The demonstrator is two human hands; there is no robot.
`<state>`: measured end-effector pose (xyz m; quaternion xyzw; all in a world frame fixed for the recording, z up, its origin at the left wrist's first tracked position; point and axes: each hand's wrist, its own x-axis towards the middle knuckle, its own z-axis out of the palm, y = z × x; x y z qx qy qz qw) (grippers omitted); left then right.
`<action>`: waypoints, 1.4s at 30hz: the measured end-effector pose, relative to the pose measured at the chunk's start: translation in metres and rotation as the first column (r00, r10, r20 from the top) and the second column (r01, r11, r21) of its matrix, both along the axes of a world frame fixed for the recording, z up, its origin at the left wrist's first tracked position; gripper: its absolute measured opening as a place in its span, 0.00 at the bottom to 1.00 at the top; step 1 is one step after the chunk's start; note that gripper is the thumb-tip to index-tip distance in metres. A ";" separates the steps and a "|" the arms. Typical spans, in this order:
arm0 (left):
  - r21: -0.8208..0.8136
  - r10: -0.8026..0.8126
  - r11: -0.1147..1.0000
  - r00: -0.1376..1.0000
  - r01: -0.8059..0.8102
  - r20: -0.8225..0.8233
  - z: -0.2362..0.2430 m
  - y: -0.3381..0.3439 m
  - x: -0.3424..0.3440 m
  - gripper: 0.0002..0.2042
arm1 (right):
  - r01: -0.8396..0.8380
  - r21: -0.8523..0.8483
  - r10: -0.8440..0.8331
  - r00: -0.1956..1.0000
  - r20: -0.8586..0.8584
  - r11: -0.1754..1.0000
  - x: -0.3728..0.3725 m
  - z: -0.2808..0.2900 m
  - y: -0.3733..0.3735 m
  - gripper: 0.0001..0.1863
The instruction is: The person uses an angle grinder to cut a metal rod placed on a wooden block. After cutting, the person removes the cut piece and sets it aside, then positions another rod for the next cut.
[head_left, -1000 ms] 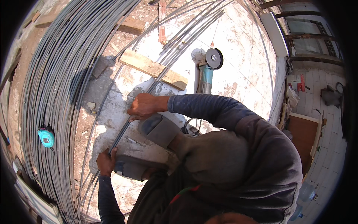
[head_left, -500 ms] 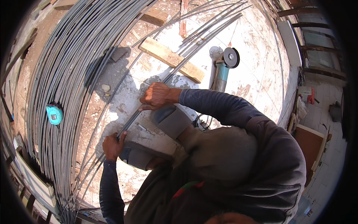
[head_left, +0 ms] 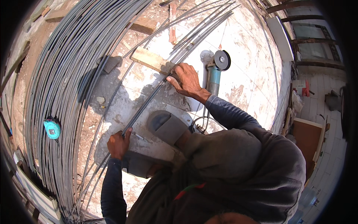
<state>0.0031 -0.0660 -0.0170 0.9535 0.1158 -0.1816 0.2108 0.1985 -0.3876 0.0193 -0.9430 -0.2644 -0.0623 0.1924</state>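
A few grey steel rods [head_left: 148,100] run slantwise across the pale floor in front of me. Around their nearer part my left hand [head_left: 118,145] is closed, its thumb lying along the top. My right hand [head_left: 187,80] is closed over the same rods farther up, beside a wooden block [head_left: 149,59] that they cross. The fingertips of this hand are partly hidden behind the rods and block. An angle grinder [head_left: 214,76] with a dark disc lies just right of my right hand. A small white stick [head_left: 139,136] rests between the rods and my foot.
A large bundle of long steel rods [head_left: 71,82] fills the left side, with a turquoise tape measure [head_left: 52,129] on it. Another wooden block [head_left: 143,25] lies at the far side. The grinder's cable [head_left: 203,118] loops near my slippered foot [head_left: 167,127]. A brown board [head_left: 306,138] stands at right.
My right hand has slid up along the rods, away from me, to the wooden block. My left hand has stayed on the rods, shifting slightly. The whole view has drifted a little.
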 end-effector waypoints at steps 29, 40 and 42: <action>0.026 -0.001 1.000 0.999 0.000 0.044 -0.003 0.003 -0.004 0.32 | -0.559 -0.278 0.507 0.828 -0.240 0.781 0.142 0.010 0.013 0.26; 0.009 0.014 1.000 0.999 -0.015 0.030 0.007 -0.003 0.001 0.31 | -0.606 -0.141 0.541 0.775 -0.326 0.783 0.109 -0.004 0.001 0.29; -0.010 0.003 1.000 0.999 -0.002 0.039 0.007 -0.004 0.001 0.31 | -0.615 -0.100 0.562 0.766 -0.312 0.782 0.111 -0.010 -0.005 0.31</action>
